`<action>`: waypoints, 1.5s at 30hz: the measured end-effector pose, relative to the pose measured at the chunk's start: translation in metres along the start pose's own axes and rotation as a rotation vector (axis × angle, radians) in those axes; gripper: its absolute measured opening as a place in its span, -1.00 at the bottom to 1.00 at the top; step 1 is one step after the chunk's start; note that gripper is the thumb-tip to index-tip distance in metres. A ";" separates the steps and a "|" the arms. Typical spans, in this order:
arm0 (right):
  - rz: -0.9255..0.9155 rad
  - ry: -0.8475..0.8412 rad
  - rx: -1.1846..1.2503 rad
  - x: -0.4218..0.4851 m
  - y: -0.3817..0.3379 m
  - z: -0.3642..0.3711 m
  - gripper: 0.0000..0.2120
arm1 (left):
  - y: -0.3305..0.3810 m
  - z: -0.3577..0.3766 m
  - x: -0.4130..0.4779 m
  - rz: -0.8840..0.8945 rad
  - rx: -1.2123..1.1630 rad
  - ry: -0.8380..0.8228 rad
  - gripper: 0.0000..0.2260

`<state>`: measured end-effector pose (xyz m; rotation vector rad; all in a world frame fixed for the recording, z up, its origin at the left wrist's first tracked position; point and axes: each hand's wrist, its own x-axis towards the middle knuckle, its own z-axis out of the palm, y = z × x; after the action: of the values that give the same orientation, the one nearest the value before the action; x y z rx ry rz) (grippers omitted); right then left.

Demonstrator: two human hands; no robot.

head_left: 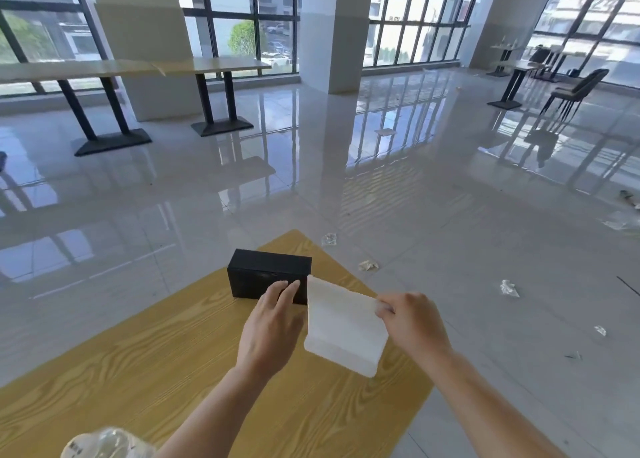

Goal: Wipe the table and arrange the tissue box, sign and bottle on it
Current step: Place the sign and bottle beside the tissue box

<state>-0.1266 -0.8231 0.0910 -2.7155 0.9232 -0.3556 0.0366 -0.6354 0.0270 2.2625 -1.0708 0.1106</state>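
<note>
A black tissue box stands near the far corner of the wooden table. My left hand lies flat with its fingers stretched out, and the fingertips rest against the box's near side. Right of the box is a white L-shaped sign, tilted, with its base on the table near the right edge. My right hand pinches the sign's upper right corner. A clear plastic bottle shows blurred at the bottom left edge of the view. No cloth is in view.
The table's right edge runs close under the sign. Crumpled scraps of wrapper lie on the glossy tiled floor to the right. Other tables and a chair stand far off by the windows.
</note>
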 end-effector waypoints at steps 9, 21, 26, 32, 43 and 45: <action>0.082 0.062 -0.005 0.061 0.038 0.020 -0.73 | -0.073 0.070 0.007 -0.503 0.256 -0.241 -0.47; -0.052 0.190 0.126 0.148 0.042 0.070 -0.52 | -0.106 0.150 0.012 -0.905 0.381 -0.343 -0.23; -0.070 0.162 0.125 0.169 0.036 0.085 -0.67 | -0.111 0.159 0.011 -0.904 0.459 -0.303 -0.19; -0.171 0.134 0.136 0.192 0.025 0.092 -0.62 | -0.112 0.161 0.011 -0.900 0.484 -0.275 -0.17; -0.217 0.128 0.130 0.250 0.001 0.109 -0.70 | -0.116 0.166 0.009 -0.905 0.499 -0.247 -0.18; -0.215 0.121 0.127 0.260 -0.004 0.112 -0.71 | -0.115 0.165 0.009 -0.909 0.506 -0.247 -0.18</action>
<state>0.1106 -0.9643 0.0255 -2.7040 0.6143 -0.6049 0.0957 -0.6809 -0.1606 3.0597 -0.0146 -0.3158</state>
